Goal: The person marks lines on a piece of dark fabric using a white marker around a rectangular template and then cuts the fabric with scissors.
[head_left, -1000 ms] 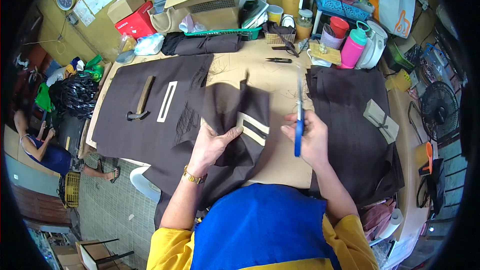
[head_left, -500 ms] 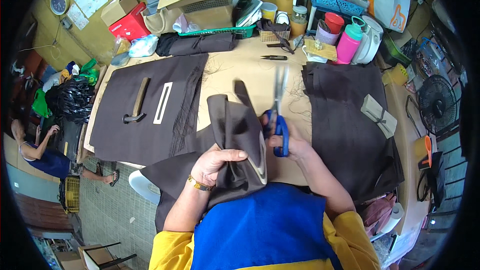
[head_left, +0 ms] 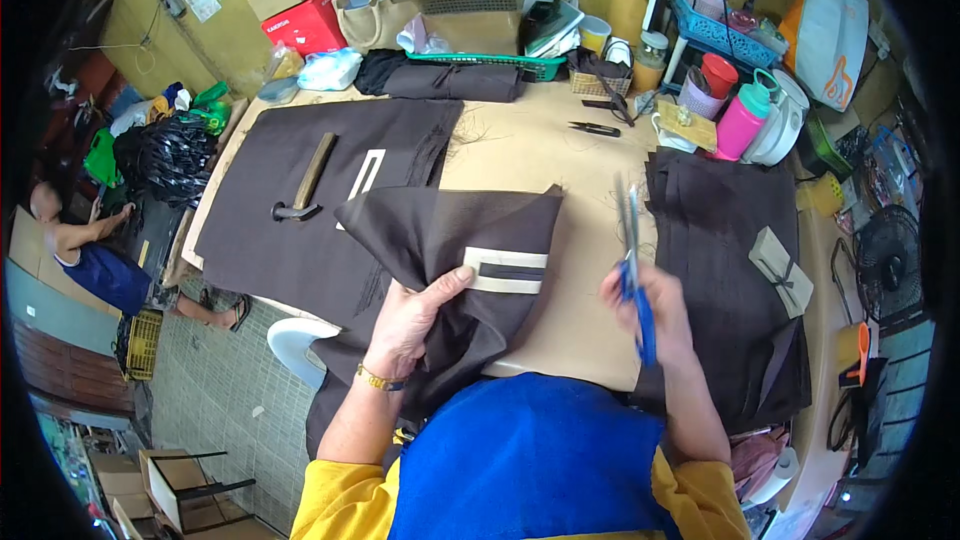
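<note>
— What's the left hand doing?
— Its grip is closed on the dark brown cloth, thumb beside the pale strip, the cloth lifted off the bench.
— And the right hand?
— Closed around the blue-handled scissors, blades pointing away, just right of the cloth. A hammer lies further left.

The lower part of the dark brown folded fabric piece is hidden behind the left hand and blue apron; the scissors' blue handles are partly buried in the right hand.
</note>
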Demonstrator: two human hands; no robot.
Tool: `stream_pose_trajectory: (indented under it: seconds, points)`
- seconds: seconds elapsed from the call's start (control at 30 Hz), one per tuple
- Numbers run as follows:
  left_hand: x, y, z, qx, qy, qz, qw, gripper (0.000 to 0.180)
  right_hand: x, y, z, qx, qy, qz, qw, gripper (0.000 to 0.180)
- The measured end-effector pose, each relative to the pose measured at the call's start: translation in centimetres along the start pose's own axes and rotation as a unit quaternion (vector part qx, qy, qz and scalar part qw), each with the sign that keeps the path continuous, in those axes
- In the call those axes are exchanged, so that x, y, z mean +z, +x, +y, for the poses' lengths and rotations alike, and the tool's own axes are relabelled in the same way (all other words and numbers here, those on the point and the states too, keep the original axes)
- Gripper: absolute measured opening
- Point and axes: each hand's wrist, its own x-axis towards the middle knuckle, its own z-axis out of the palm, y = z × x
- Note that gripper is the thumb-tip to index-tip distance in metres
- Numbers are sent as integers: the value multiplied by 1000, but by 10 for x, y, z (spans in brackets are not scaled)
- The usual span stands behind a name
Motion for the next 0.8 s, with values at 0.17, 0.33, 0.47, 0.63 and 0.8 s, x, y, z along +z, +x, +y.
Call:
stream_pose_trajectory:
  seconds: [0.17,0.33,0.47,0.63,0.8]
  points:
    - [12,-2,1,44,24,-11,999,49,16,-27,3,162,-47,-225,960,24]
    - [12,-5,4,71,39,-25,996,48,9,-24,5,214,-32,-235,947,33]
    - [14,-6,4,96,41,-30,994,44,10,-20,-1,252,-47,-241,936,37]
    - [17,-8,3,157,66,-32,985,38,12,-17,-9,268,-82,-233,931,37]
    - [20,-9,3,210,89,-43,973,33,13,-16,-4,258,-110,-228,933,34]
